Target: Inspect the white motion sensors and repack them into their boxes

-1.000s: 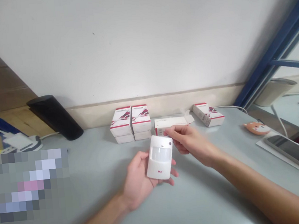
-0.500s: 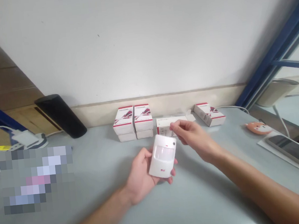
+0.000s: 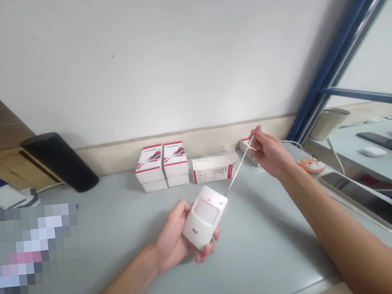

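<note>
A white motion sensor with a curved translucent window rests tilted in my left hand, whose fingers wrap around its back and lower edge. From its upper right corner a thin metal telescopic antenna runs up and to the right, drawn out long. The far tip of the antenna is pinched between the fingers of my right hand. Behind the sensor on the table stands an opened white and red box, with its flap raised.
Several white and red boxes stand stacked by the wall. Another such box is partly behind my right hand. A black cylinder leans at left. At right lie an orange animal-shaped item and a dark phone-like device.
My right hand has moved up and to the right, and the antenna now extends much farther from the sensor. The sensor has tilted more to the right; the camera view has shifted.
</note>
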The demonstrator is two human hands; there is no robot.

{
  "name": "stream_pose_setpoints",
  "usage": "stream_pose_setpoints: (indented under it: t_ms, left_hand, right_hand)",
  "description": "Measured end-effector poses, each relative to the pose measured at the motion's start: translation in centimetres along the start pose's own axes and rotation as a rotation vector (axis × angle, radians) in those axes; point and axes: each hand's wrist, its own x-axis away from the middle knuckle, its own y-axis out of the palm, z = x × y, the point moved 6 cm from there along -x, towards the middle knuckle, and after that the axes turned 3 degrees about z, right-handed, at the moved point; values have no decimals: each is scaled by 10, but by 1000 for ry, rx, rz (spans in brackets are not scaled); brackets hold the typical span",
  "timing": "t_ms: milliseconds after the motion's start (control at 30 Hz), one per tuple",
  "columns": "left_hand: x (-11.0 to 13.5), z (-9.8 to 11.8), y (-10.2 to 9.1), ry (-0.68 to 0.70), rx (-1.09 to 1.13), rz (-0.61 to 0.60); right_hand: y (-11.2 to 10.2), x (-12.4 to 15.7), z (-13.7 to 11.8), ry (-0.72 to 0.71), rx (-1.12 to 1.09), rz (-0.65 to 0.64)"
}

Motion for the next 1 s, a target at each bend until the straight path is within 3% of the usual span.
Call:
stream_pose_setpoints:
  t_ms: [167,300,467,700,1000]
  left_hand:
    - [5,2,-3,-67,-73,21]
    - [6,4,-6,-46,-113,16]
    - [8,7,-7,21,-137,-30]
    - [8,9,-4,43,-116,-99]
    - [6,8,-5,35,-87,-149]
  right_hand:
    - [-26,-18,0,-3,-89,51]
    - [-46,-31,3,-7,-141,93]
    - [-44,-28,12,-5,-75,138]
    - [-39,-25,14,72,-117,84]
    - [-49,-31,20,51,-168,133]
